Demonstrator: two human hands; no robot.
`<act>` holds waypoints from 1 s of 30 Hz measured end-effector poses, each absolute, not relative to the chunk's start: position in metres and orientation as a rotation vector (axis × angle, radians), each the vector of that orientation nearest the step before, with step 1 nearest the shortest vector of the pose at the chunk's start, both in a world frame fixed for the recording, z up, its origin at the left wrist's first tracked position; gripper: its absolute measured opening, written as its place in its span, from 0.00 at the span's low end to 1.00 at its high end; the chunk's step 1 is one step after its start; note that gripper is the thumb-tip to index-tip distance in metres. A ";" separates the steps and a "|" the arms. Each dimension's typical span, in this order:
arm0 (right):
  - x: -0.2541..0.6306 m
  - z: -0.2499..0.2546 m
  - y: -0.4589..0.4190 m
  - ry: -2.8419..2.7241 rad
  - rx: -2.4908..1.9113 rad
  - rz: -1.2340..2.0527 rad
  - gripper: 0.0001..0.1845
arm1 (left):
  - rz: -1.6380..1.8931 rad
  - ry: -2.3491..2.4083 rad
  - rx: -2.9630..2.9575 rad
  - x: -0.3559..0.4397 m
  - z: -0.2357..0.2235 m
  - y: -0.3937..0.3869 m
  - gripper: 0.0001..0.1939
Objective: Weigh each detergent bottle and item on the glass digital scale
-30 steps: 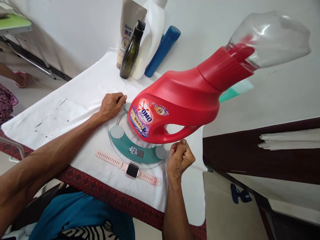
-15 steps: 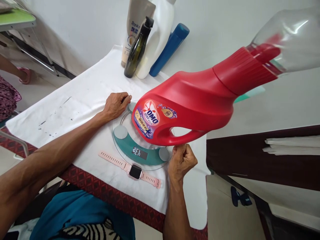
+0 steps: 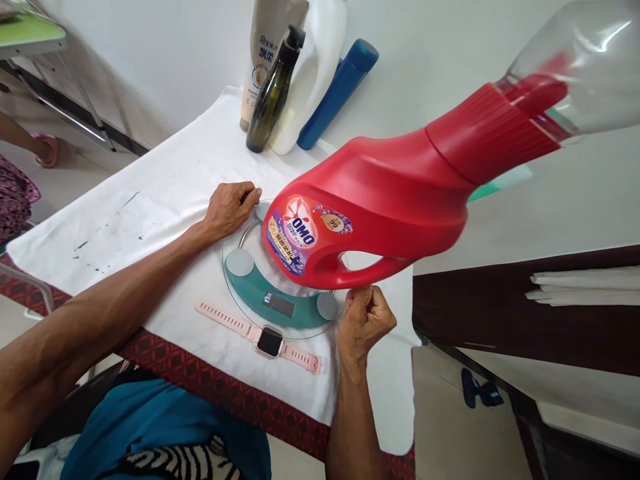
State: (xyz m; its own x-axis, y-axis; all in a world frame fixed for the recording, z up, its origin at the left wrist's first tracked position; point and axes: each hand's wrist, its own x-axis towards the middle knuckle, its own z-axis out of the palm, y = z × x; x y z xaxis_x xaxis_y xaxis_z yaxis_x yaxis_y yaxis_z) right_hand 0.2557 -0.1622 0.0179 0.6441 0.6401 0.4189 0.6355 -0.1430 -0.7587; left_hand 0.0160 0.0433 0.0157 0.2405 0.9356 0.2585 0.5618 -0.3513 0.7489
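Note:
A big red OMO laundry detergent bottle point(image 3: 385, 200) stands on a round glass scale point(image 3: 260, 297) with a teal band and a small display. Upside down over its cap sits a clear plastic bottle point(image 3: 595, 73), cut off by the frame's edge. My left hand point(image 3: 233, 208) rests as a loose fist on the cloth at the scale's far left edge. At the scale's right edge, just below the detergent bottle's handle, my right hand point(image 3: 365, 321) is also a closed fist. Nothing shows in either fist. A pink-strapped smartwatch point(image 3: 270, 341) lies flat before the scale.
By the wall stand a Rejoice tube point(image 3: 265, 47), a dark pump bottle point(image 3: 273, 100), a white jug point(image 3: 317, 60) and a blue bottle point(image 3: 337, 97). A white cloth point(image 3: 120, 207) covers the table. Another person's foot point(image 3: 47, 150) shows at left; dark slippers point(image 3: 480, 390) lie on the floor.
The large digits on the scale's display have gone, leaving only small marks. The view has shifted slightly; hands and bottles keep their places.

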 end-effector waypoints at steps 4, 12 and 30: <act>0.250 0.029 -0.160 -0.926 -1.675 0.038 0.25 | 0.962 1.361 2.007 0.015 0.015 0.044 0.19; 0.222 0.072 -0.138 -1.104 -1.288 0.320 0.29 | 0.918 1.369 2.014 0.013 0.015 0.043 0.21; 0.206 0.130 -0.084 -0.903 -1.187 0.367 0.32 | 0.788 1.373 1.963 0.015 0.017 0.039 0.20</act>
